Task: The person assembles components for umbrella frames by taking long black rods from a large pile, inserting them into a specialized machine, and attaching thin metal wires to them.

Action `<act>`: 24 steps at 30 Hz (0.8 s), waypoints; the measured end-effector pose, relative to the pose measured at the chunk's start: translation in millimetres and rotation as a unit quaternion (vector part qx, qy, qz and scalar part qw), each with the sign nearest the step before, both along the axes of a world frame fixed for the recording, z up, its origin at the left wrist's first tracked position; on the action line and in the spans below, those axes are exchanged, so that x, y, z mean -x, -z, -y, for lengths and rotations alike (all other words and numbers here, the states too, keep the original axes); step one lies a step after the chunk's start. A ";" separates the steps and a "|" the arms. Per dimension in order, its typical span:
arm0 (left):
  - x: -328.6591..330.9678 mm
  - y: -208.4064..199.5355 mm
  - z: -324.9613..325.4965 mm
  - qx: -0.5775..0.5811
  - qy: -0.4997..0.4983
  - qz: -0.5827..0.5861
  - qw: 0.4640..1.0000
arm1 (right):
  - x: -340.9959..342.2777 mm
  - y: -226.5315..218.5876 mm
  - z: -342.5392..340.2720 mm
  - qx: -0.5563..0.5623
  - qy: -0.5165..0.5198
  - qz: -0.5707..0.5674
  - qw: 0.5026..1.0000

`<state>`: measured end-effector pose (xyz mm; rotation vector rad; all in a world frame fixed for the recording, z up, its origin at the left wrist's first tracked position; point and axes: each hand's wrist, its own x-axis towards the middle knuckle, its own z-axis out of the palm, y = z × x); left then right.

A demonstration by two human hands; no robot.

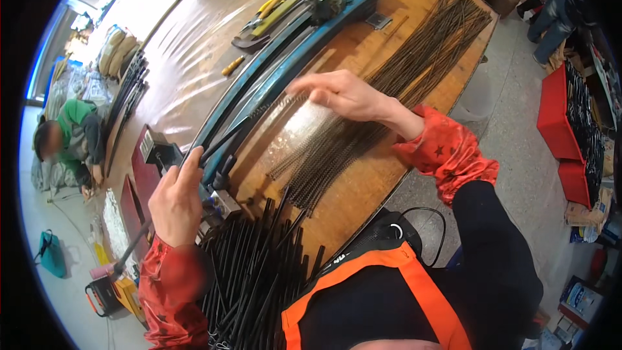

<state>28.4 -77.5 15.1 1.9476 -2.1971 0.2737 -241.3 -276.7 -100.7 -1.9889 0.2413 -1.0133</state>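
Note:
My left hand (176, 199) grips a thin black tube (217, 145) that points toward a blue metal guide rail (304, 45) on the wooden workbench (194, 58). My right hand (343, 94) reaches over a spread of dark coiled springs or threaded rods (337, 146), its fingers extended and touching one of them. A thick bundle of black tubes (259, 279) lies below my left hand at the bench's near end. Both sleeves are red.
Another fan of dark rods (440, 39) lies at the far right of the bench. Pliers with yellow handles (269, 16) rest beyond the rail. A person in green (71, 139) crouches on the floor at left. Red bins (560, 116) stand at right.

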 end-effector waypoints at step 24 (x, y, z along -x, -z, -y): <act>-91.0 -15.9 -85.0 0.110 -0.123 -0.023 0.986 | -31.1 47.7 15.0 0.210 0.195 -0.117 0.951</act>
